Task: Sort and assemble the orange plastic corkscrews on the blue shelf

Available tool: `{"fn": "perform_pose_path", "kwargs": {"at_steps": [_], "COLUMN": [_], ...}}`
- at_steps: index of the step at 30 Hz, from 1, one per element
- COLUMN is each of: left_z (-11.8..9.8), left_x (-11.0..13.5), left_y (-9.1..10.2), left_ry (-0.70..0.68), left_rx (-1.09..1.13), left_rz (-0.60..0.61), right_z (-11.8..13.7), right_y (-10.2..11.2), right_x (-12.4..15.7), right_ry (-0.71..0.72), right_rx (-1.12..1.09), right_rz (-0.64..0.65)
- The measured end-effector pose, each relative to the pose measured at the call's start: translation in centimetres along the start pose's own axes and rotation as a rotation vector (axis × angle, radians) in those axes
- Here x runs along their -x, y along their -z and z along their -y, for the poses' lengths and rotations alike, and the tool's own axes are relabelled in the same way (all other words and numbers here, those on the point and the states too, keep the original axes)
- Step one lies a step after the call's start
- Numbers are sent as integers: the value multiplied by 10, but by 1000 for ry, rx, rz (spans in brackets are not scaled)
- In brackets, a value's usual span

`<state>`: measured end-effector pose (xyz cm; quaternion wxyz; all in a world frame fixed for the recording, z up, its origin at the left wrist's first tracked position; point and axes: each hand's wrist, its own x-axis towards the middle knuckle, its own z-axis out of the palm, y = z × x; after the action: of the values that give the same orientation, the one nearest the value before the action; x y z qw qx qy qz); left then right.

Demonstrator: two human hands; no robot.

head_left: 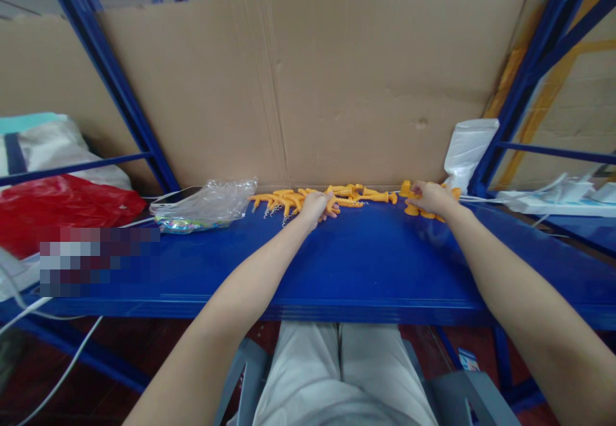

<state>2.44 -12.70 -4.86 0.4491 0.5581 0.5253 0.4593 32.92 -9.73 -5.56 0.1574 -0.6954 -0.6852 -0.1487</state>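
Observation:
Along the back of the blue shelf lies a row of orange corkscrews (285, 201) with curly metal ends hanging toward me. My left hand (318, 208) is at the right end of this row, its fingers curled round one orange corkscrew (331, 204). Beside it, against the cardboard, lie orange tube-like parts (380, 195) with flared ends. Further right, my right hand (432, 197) reaches over a small group of orange rounded pieces (412, 210). Its fingers are bent down onto one orange piece (405, 188); the palm hides part of the group.
A clear plastic bag (212, 201) with colourful contents lies left of the corkscrews. A red bag (62, 211) is further left. Cardboard (366, 86) walls the back, between blue posts (534, 79). At right stand a white packet (471, 147) and a power strip (553, 203).

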Motion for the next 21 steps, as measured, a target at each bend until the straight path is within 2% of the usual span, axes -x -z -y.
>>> {"fn": "perform_pose_path", "kwargs": {"at_steps": [3,10,16,21], "left_z": [1,2,-1,0], "left_x": [-1,-4,-9,-17], "left_y": [0,2,13,25], "left_ry": [-7,-20,-25,76], "left_rx": [8,57,193,351], "left_rz": [0,-47,-157,-180], "right_z": [0,3,2,10], "right_y": [2,4,0,3], "right_x": [1,4,2,3], "right_ry": [-54,-16,36,78], "right_rx": [55,100,115,82], "right_rz": [74,102,75,21]}}
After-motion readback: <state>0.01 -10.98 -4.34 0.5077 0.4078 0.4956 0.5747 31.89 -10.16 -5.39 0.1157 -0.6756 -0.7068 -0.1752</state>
